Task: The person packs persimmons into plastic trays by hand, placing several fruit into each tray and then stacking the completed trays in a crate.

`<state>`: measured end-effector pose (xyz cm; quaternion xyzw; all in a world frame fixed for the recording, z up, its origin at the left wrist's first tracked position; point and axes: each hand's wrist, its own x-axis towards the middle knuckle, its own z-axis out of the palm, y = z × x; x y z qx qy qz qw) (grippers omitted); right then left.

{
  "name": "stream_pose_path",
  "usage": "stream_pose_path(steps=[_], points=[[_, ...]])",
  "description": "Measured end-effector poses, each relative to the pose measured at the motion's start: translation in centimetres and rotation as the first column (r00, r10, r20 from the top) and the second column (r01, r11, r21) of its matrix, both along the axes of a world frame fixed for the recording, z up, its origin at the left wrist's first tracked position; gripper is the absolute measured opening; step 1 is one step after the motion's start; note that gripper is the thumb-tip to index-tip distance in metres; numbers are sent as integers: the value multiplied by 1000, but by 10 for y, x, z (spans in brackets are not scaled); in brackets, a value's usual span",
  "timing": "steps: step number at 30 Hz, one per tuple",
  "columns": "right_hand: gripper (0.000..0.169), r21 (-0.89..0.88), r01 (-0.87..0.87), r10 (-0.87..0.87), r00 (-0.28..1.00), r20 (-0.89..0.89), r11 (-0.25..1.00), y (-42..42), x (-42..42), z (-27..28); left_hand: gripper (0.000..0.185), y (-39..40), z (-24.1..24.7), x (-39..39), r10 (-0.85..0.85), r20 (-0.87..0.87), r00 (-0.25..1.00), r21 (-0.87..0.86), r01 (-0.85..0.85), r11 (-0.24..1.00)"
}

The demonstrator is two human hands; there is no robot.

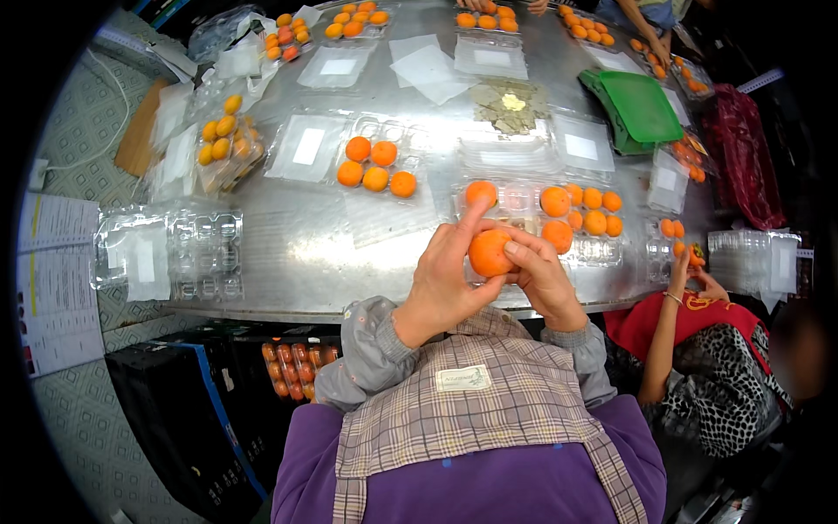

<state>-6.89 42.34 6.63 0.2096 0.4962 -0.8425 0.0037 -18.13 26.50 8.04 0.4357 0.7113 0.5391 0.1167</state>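
Note:
A round orange fruit (490,253) is held between my two hands above the near edge of the metal table. My left hand (440,281) cups it from the left, thumb below and index finger stretched out over another orange fruit (480,192) in a tray. On the right side, my right hand (542,272) presses its thumb against the held fruit, its fingers behind it. Under and beyond the hands lies a clear plastic tray (517,196), partly hidden. Two orange fruits (556,219) sit at its right side.
Right of it, another clear tray (596,252) holds several fruits. A part-filled tray (400,134) lies left. Farther back are stacked clear trays (510,154) and a green plastic container (640,108). At right, a co-worker's hands (691,278) hold fruit. Empty clear trays (206,255) lie far left.

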Motion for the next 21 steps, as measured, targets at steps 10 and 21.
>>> stream_pose_path(steps=[10, 21], points=[[57, 51, 7, -6, 1000, -15, 999, -9, -6, 13, 91, 2, -4, 2, 18, -50, 999, -17, -18, 1000], [53, 136, 32, -32, 999, -4, 990, -12, -8, 10, 91, 4, -6, 4, 17, -113, 994, -11, -18, 1000]])
